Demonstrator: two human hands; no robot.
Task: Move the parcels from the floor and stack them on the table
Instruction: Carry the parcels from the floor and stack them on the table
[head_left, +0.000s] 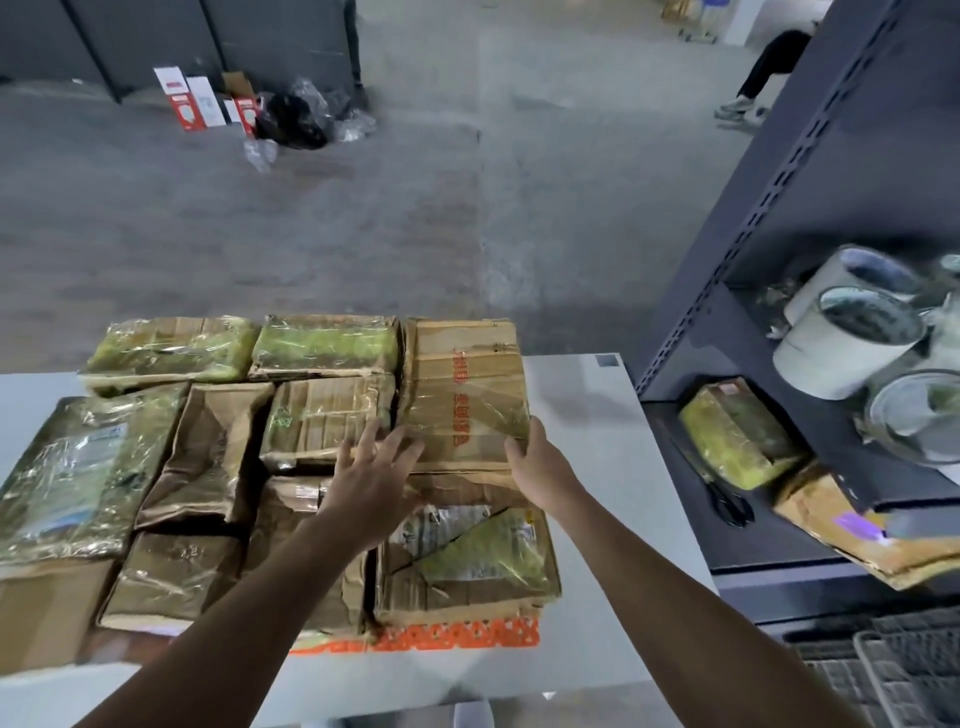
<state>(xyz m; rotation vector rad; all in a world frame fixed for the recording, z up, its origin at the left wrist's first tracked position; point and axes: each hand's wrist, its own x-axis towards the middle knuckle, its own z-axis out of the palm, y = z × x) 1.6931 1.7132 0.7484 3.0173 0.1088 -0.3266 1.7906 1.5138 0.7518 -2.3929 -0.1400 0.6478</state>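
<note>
While I am watching the head view, both hands are steadying the red-printed parcel atop the stack on the table: the left hand is lying flat, fingers spread, and the right hand is gripping its near corner, probably squaring it.

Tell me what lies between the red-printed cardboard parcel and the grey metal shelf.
In the head view, only bare white table separates the red-printed cardboard parcel from the grey metal shelf.
</note>
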